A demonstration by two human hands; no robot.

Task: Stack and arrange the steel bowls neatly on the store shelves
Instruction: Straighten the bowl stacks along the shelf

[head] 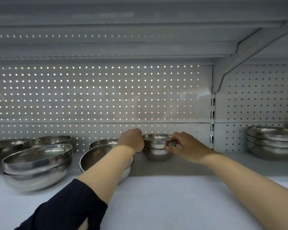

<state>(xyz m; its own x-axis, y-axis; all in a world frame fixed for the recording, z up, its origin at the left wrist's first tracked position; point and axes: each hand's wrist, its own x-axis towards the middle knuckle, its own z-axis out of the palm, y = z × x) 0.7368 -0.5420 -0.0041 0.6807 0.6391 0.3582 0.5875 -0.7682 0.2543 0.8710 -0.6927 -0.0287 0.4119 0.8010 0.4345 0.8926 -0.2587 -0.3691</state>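
Step in hand: seating a small steel bowl (157,141) into the one below it (158,155), at the back of the shelf (173,193) close to the pegboard panel (98,97); my left hand (131,140) is curled against the upper bowl's left side, its fingers hidden behind the knuckles, so I judge it gripping the rim; my right hand (184,146) pinches the right rim between thumb and fingertips. The pair sits level, as far as I can tell; a wide bowl (90,161) lies tilted just to the left, beneath my left forearm; a two-bowl stack (37,166) stands further left; a stack of three (271,142) stands in the next bay. Next move, in my judgement: release both rims evenly, then straighten the tilted bowl without knocking the small pair.
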